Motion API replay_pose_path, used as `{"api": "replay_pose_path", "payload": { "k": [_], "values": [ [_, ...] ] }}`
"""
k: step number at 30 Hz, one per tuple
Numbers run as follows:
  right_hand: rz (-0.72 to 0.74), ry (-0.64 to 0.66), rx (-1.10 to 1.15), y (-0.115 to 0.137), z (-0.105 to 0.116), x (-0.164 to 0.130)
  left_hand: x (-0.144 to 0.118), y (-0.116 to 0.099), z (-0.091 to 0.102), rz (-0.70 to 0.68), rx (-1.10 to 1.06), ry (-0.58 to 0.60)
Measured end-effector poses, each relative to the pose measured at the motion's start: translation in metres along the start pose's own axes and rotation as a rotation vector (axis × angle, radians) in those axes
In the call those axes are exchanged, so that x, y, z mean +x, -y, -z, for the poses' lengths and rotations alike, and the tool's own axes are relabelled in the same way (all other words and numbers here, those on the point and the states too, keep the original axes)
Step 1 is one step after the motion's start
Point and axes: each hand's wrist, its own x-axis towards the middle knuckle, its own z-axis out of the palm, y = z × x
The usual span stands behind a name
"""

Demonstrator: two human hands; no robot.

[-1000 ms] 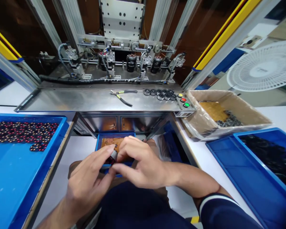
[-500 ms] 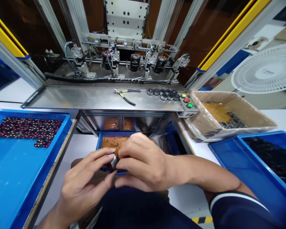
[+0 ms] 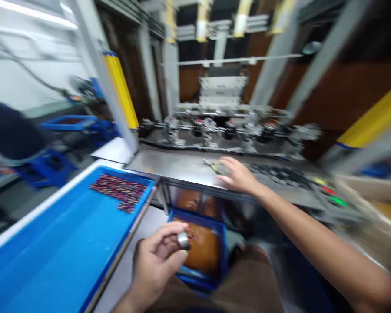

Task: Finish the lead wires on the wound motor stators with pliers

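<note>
My left hand [image 3: 158, 256] pinches a small silver metal cylinder [image 3: 183, 240] between thumb and fingers, above a blue bin [image 3: 224, 243] with an orange-brown bottom. A thin reddish bit, perhaps a wire, shows at the cylinder's upper edge. My right hand [image 3: 237, 174] is stretched forward over the metal ledge [image 3: 172, 167], fingers apart. By its fingertips lie pliers with yellow-green and black handles [image 3: 217, 167], partly covered by the hand. Blur hides whether the fingers touch them.
Behind the ledge stands a machine fixture [image 3: 211, 128] with clamps. Black rings [image 3: 280, 174] lie right of my right hand, near coloured buttons [image 3: 329, 190]. A blue tray [image 3: 84, 243] at left holds rows of small dark-red parts [image 3: 117, 189]. A lined carton [image 3: 355, 187] stands at right.
My right hand has left the cylinder and moved forward to the pliers on the ledge. My left hand keeps the cylinder alone. The head view has turned left and up.
</note>
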Motion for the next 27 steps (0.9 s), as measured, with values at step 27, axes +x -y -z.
{"api": "replay_pose_path", "payload": {
  "k": [27],
  "values": [
    [-0.327,0.191,0.235,-0.064,-0.018,-0.002,0.001,-0.015,-0.019,0.079,-0.130,-0.213]
  ]
}}
